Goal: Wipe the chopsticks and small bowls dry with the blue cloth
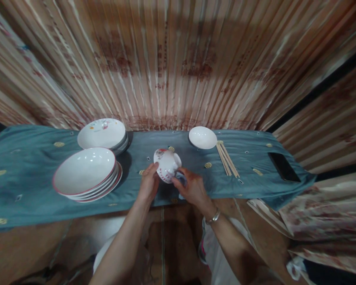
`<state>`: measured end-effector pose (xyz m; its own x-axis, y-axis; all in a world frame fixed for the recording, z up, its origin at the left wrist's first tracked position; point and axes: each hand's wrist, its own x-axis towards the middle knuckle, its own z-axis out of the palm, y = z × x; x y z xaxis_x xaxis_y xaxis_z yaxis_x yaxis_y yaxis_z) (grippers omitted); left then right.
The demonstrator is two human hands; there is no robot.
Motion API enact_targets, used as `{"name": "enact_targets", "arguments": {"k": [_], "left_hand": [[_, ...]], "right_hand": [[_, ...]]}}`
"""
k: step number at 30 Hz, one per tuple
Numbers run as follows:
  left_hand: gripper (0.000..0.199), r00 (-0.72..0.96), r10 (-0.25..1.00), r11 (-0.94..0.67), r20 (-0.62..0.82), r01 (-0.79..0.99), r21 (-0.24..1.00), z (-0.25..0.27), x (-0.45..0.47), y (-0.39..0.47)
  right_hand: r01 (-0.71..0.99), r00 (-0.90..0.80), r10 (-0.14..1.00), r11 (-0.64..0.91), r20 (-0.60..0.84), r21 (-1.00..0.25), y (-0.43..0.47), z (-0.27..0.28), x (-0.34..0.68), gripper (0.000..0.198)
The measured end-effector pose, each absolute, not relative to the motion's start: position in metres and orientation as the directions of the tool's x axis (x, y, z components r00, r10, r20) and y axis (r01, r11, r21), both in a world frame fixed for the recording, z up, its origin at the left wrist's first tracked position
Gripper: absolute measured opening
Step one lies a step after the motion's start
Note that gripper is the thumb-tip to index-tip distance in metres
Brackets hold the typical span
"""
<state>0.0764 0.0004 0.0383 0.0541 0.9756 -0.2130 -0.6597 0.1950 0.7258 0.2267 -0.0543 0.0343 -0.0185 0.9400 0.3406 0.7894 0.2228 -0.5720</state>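
Observation:
A small white bowl (165, 168) with red and dark printed decoration is tipped on its side above the cloth-covered table, its foot turned to the right. My left hand (149, 181) grips its rim from the left, thumb on the outside. My right hand (194, 187), with a silver bracelet on the wrist, has its fingers closed at the bowl's lower right near the foot. A pale bluish bit of something shows under the right fingers; I cannot make out what it is. Behind and to the right stands another white bowl (203, 137).
At left are a stack of red-rimmed bowls or plates (84, 171) and, behind it, a stack of flower-patterned dishes (102, 133). Wooden chopsticks (228, 159) and a black phone (284, 167) lie to the right on the blue-green tablecloth (255, 186). A pleated curtain (172, 67) hangs behind.

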Motion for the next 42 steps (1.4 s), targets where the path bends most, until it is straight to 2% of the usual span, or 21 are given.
{"name": "enact_targets", "arguments": {"k": [3,5,13,20,23,26,31,35,38,42], "left_hand": [[0.036,0.046,0.979,0.179,-0.199,-0.663,0.727,0.038,0.078,0.002],[0.037,0.05,0.982,0.169,-0.181,-0.661,0.732,0.039,0.078,0.002],[0.044,0.105,0.985,0.173,-0.138,-0.635,0.753,0.038,0.082,0.001],[0.038,0.145,0.984,0.172,-0.106,-0.588,0.79,0.034,0.087,0.001],[0.038,0.144,0.985,0.16,-0.095,-0.559,0.813,0.037,0.087,0.0],[0.039,0.117,0.989,0.138,-0.09,-0.516,0.845,0.039,0.085,0.0],[0.036,-0.072,0.997,-0.001,-0.027,-0.359,0.933,0.033,0.072,0.01],[0.032,-0.203,0.979,-0.081,0.028,-0.254,0.964,0.018,0.062,0.017],[0.042,-0.196,0.98,-0.02,-0.04,-0.292,0.956,0.007,0.066,0.019],[0.054,-0.073,0.99,0.088,-0.121,-0.359,0.929,0.003,0.086,0.016]], "right_hand": [[0.865,0.009,0.961,0.131,0.277,-0.484,-0.055,0.028,0.218,0.057],[0.907,0.024,0.966,0.087,0.257,-0.411,-0.055,0.025,0.214,0.065],[0.982,-0.008,0.964,0.057,0.265,-0.179,-0.05,0.024,0.214,0.06],[0.988,-0.017,0.954,0.062,0.3,-0.141,-0.044,0.024,0.227,0.051],[0.981,0.053,0.956,0.005,0.289,-0.196,-0.039,0.022,0.236,0.038],[0.942,0.152,0.969,-0.083,0.194,-0.324,-0.032,0.019,0.247,0.022],[0.803,0.25,0.963,-0.152,0.095,-0.576,-0.022,0.011,0.257,0.026],[0.543,0.34,0.933,-0.09,0.121,-0.835,-0.018,0.009,0.265,0.03],[0.454,0.362,0.923,-0.051,0.132,-0.889,-0.013,0.009,0.27,0.032],[0.406,0.38,0.913,-0.023,0.146,-0.914,-0.008,0.012,0.274,0.036]]}}
